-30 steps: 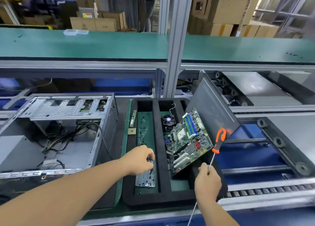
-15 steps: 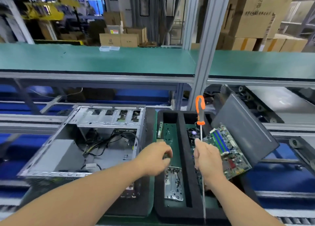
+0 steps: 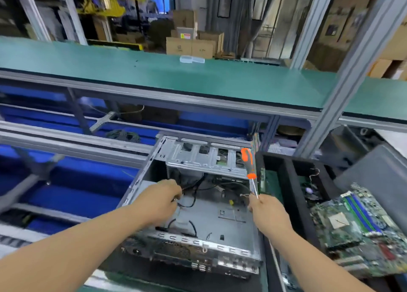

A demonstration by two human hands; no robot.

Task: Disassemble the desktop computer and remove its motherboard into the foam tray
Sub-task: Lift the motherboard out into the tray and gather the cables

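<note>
The motherboard (image 3: 352, 232) already lies in the foam tray (image 3: 295, 195) beside the emptied case (image 3: 198, 214), the right hand (image 3: 267, 214) gripping the screwdriver (image 3: 248, 166), the left hand (image 3: 160, 201) curled, contents unclear.

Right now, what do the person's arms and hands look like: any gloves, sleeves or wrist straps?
Both forearms are bare, with no sleeves in view. The left hand and right hand wear no gloves, and no rings, watch or wrist strap show.

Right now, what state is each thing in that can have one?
Grey metal computer case: side open, motherboard out, loose black cables inside.
Green motherboard: out of the case, tilted on the black foam tray.
Orange-handled screwdriver: handle up, shaft held in the right hand.
Left hand: fingers curled inside the case; what it holds is unclear.
</note>
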